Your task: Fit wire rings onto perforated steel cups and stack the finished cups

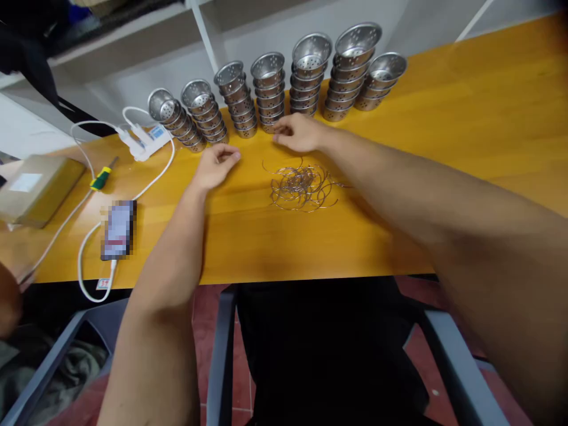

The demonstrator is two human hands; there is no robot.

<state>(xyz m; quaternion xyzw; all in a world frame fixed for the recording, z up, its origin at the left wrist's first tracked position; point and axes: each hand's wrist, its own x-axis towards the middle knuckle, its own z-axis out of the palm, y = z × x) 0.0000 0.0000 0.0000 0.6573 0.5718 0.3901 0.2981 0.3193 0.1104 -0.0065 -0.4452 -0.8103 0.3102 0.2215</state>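
Note:
My left hand (213,167) is over the table just in front of the left stacks, fingers loosely curled and thumb a little apart, with nothing visible in it. Close to the foot of a middle stack of perforated metal cups (268,89), my right hand (302,131) has its thumb and fingertips slightly apart. No held thing shows there, and I cannot tell whether it touches the cups. A loose tangle of thin copper-coloured wire pieces (302,184) lies between my forearms, nearer the right one.
More nested cup stacks, such as a tall one (350,77) and a short one (379,83), line the table's back. Leftward are a white power strip (153,142), a screwdriver (102,177), a phone (119,229) on a white cable and a cardboard box (44,189). Chair armrests flank me.

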